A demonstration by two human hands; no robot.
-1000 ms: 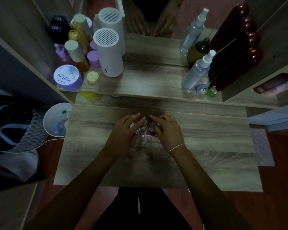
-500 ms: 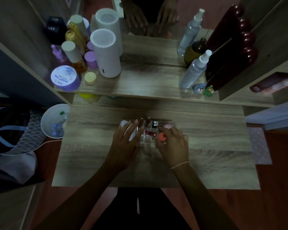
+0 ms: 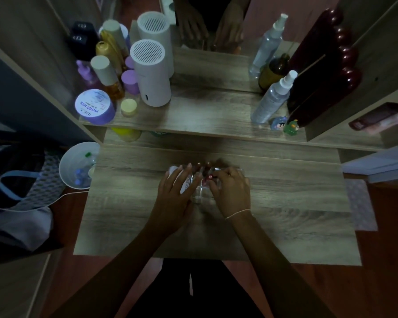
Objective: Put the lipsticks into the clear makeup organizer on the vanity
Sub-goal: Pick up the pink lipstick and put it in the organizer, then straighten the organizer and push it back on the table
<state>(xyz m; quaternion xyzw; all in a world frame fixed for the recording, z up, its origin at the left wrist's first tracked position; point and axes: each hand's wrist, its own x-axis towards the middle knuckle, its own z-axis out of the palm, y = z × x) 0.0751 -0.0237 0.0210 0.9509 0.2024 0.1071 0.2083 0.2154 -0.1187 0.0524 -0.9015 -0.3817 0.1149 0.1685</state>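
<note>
A clear makeup organizer (image 3: 199,193) stands in the middle of the wooden vanity top (image 3: 285,214), between my hands. A lipstick with a red end (image 3: 210,177) lies in it, and dark lipstick tops (image 3: 203,166) show at its far edge. My right hand (image 3: 231,192) curls over the organizer's right half, fingertips pinched at the red lipstick. My left hand (image 3: 177,196) lies flat on the left side, fingers spread over a white tube (image 3: 186,185). Most of the organizer's inside is hidden by my hands.
The raised shelf behind holds a white cylinder device (image 3: 151,74), a purple jar (image 3: 94,106), several bottles at left, spray bottles (image 3: 271,99) and small figurines (image 3: 291,127) at right. A mirror stands behind. A white bin (image 3: 78,166) and a bag (image 3: 16,180) sit left of the table.
My right hand has slid left and forward over the organizer, covering the orange round piece that showed before. My left hand has stayed flat on the white tube.
</note>
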